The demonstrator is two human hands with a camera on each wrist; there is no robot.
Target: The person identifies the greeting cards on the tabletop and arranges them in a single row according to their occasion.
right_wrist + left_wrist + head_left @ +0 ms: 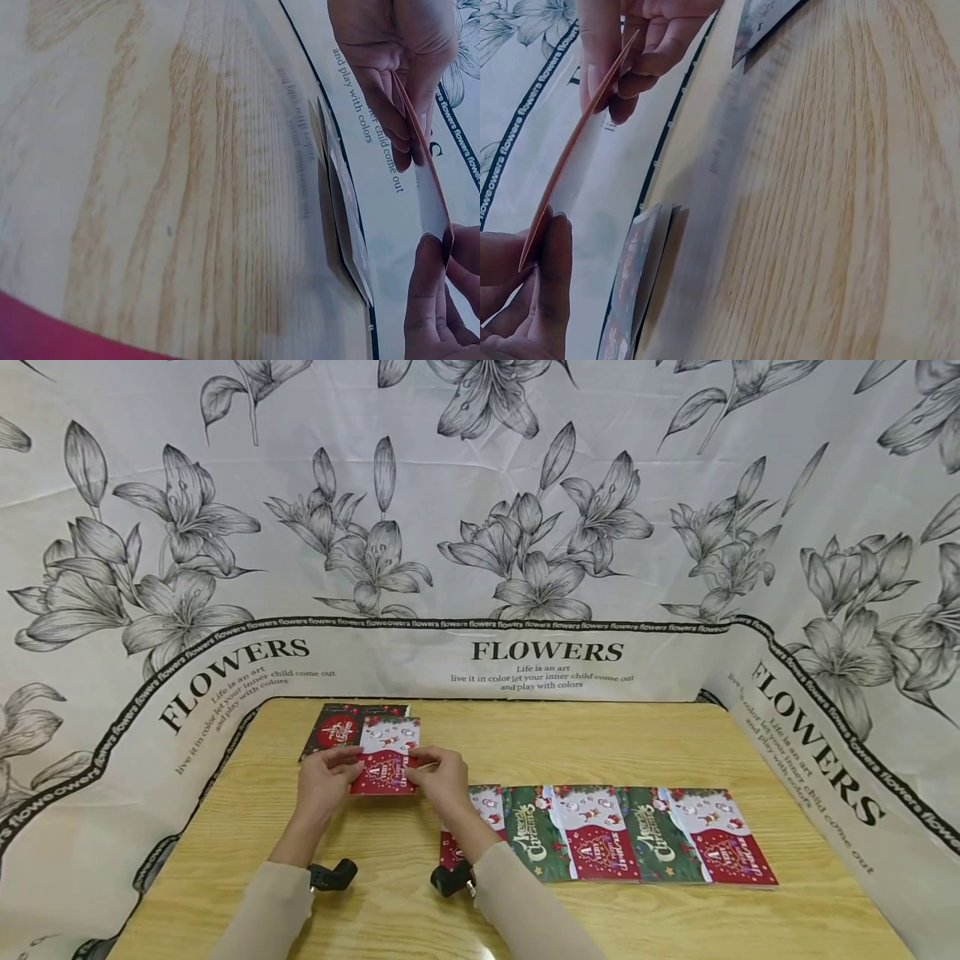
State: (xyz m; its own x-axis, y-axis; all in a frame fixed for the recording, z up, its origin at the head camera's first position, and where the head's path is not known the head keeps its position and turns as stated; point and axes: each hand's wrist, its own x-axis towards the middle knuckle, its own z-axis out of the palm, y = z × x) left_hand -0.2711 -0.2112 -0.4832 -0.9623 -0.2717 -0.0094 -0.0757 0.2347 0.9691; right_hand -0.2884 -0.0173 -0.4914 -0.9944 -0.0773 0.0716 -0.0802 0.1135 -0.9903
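A Christmas card (389,739), white above and red below, is held up between my two hands over the table's left half. My left hand (324,783) pinches its left edge, thumb against fingers. On the opposite edge my right hand (444,781) has the same kind of pinch. Both wrist views show the card (564,161) edge-on and raised off the table, with a thin folded edge. Just behind it lie dark Christmas cards (327,728), partly hidden by the held card.
To the right, a row of alternating red-and-white cards (600,843) and green cards (531,835) lies on the wooden table (570,743). My right forearm covers part of its left end. A flower-printed cloth (547,664) hangs around the table's back and sides.
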